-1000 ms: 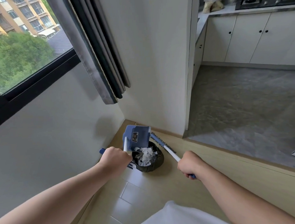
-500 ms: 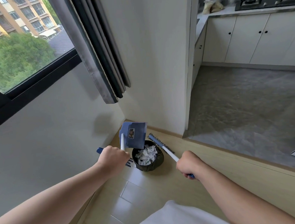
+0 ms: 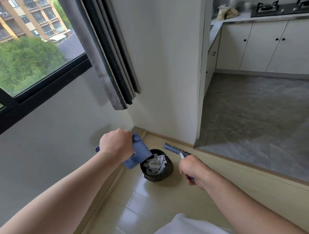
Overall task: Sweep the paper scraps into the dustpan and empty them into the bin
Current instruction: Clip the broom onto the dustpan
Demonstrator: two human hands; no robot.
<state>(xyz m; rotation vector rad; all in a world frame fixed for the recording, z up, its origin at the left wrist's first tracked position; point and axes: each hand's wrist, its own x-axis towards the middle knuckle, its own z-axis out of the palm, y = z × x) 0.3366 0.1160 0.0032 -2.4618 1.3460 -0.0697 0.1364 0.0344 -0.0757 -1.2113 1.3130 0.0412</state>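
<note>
With paper scraps (image 3: 155, 163) heaped in the bin (image 3: 158, 176), emptying is judged nearly done: the dustpan (image 3: 142, 153) is held tipped at its left rim by the left grip (image 3: 116, 146) clamped on it, the brush (image 3: 176, 149) is clasped by the right grip (image 3: 193, 168), and a final shake is called for.

Bin (image 3: 158, 175) on floor (image 3: 154, 205) nr wall (image 3: 167, 98) corner, paper scraps (image 3: 155, 163) in it. Dustpan (image 3: 141, 152) in left hand (image 3: 116, 145), above bin's left rim. Brush (image 3: 175, 149) in right hand (image 3: 191, 166), right of bin. Cabinets (image 3: 271, 46) far right, behind.
</note>
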